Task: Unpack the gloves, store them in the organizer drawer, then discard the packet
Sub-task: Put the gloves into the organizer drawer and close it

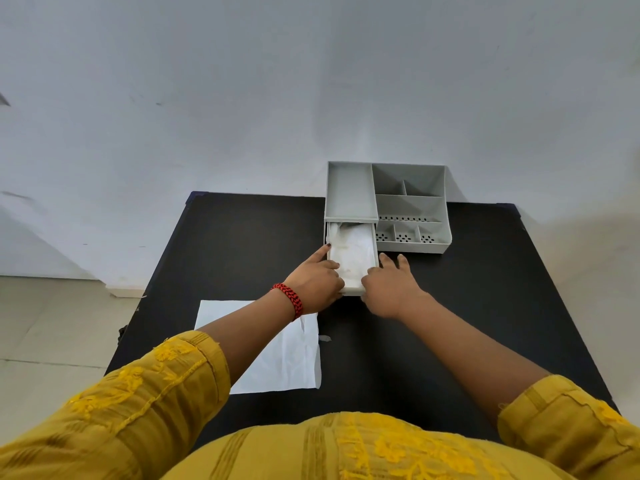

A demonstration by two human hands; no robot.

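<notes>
A grey organizer (408, 188) stands at the far side of the black table (242, 244). Its drawer (356, 290) is pulled out toward me, and translucent white gloves (353, 251) lie inside it. My left hand (317, 280) grips the drawer's front left corner, with the index finger stretched along the left wall. My right hand (389, 285) rests against the drawer's front right corner, fingers spread on the table beside it. The flat white packet (284, 355) lies on the table near me, partly under my left forearm.
The organizer has several small open compartments (405, 233) to the right of the drawer. A small white scrap (324, 338) lies beside the packet. A pale wall rises behind the table, and a tiled floor (52, 323) shows at the left.
</notes>
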